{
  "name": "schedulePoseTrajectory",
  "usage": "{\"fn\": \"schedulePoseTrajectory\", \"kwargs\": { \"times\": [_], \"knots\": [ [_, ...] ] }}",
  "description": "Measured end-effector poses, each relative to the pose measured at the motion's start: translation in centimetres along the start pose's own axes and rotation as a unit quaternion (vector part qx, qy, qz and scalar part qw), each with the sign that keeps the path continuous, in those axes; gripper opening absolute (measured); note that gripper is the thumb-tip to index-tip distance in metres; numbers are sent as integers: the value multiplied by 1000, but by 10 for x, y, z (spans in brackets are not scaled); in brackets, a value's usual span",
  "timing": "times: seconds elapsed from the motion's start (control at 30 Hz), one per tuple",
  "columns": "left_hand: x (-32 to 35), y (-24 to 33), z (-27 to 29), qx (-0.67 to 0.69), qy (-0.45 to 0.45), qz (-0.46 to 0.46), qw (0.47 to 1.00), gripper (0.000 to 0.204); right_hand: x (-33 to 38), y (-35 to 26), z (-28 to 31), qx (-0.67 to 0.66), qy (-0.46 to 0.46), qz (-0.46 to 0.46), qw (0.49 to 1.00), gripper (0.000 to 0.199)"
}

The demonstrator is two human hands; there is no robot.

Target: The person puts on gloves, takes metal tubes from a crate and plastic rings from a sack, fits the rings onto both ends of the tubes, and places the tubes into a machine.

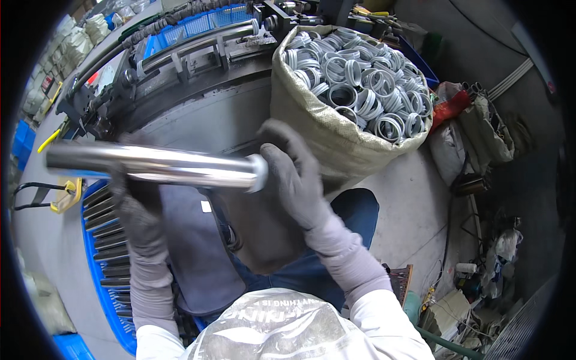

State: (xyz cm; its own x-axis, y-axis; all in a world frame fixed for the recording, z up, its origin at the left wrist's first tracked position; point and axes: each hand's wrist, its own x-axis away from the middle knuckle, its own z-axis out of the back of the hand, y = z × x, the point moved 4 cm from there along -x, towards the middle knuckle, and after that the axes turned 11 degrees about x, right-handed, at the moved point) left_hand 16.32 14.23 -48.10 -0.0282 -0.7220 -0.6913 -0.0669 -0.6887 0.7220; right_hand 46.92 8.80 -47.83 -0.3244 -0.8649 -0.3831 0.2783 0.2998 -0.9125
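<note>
So there's this shiny metal tube (153, 165) held crosswise right in front of the person's chest, a bit blurry, running from the far left over to about the middle of the view. The left hand (135, 195), in a dark grey glove, is wrapped around it from below near the middle, fingers closed round the tube. The right hand (294, 174), same kind of glove, sits at the tube's right end, fingers curled loosely and touching or capping that end; can't really tell how tight the grip is there. Just behind the right hand there's a big woven sack (336, 138) stuffed with grey metal rings (360, 84). Down by the left forearm is a blue crate (99, 282) with a row of dark tubes lying in it. Further back sits a long grey machine (192, 78) with rails, and more blue crates (207, 24) behind that. Off to the right the floor (414, 198) is cluttered with bags and odds and ends.
</note>
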Motion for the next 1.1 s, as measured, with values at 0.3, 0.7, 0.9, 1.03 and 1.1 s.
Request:
{"fn": "schedulePoseTrajectory", "kwargs": {
  "times": [0.3,0.7,0.9,1.03,1.1],
  "knots": [
    [-38,65,-54,-312,-229,-28,922,42,-158,-34,171,663,39,-23,747,57],
    [32,4,-54,-367,-338,42,866,63,-26,-41,63,-51,-122,-120,984,49],
    [33,3,-61,-368,-352,32,860,63,12,103,7,-434,33,-365,823,49],
    [34,-2,-49,-370,-361,77,853,67,15,103,-2,-406,31,-306,861,47],
    [35,-2,-47,-366,-353,70,858,68,17,103,-10,-410,14,-272,870,47]
  ]
}}
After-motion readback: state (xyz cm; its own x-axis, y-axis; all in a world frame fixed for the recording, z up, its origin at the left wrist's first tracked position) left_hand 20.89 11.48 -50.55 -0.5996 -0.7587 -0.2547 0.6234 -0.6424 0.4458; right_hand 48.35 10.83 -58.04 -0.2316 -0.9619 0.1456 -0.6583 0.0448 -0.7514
